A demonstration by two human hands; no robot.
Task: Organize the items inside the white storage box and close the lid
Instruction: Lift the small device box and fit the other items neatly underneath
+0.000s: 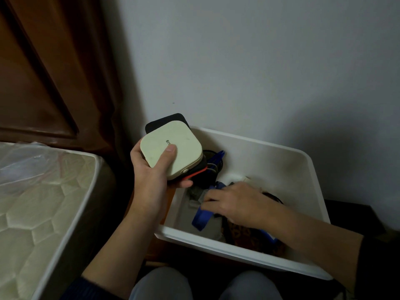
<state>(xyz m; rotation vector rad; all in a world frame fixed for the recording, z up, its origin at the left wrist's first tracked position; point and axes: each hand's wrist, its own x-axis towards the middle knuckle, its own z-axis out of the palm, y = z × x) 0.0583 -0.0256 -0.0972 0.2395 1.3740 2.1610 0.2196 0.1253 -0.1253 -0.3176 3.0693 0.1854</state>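
Fingers of the left hand (151, 169) curl under a small stack of flat things, with the thumb (167, 155) pressed on top of the cream case (171, 150). Beneath the case sit a black pad (166, 122), sticking out at the far end, and something with an orange edge (192, 173). The stack is held tilted above the left far corner of the white box (238, 250), just over its rim.

Right hand (236, 204) reaches down into the box, palm down, fingers bent toward the left. Its fingertips (205, 203) touch a blue strap (202, 215) that lies across a grey item (194, 195); whether they pinch the strap or only press on it I cannot tell.

Inside the box, dark cables (213, 163) and another stretch of blue strap lie at the far left, a white piece (246, 178) shows past the right hand, and a brown patterned thing (244, 234) lies under the right forearm near the near wall. No lid covers the box, which stands against a pale wall (259, 61).

At the left is a quilted mattress (39, 202), partly under clear plastic, with a brown wooden panel (43, 72) behind it. 2 knees in grey trousers (160, 284) show at the near edge.
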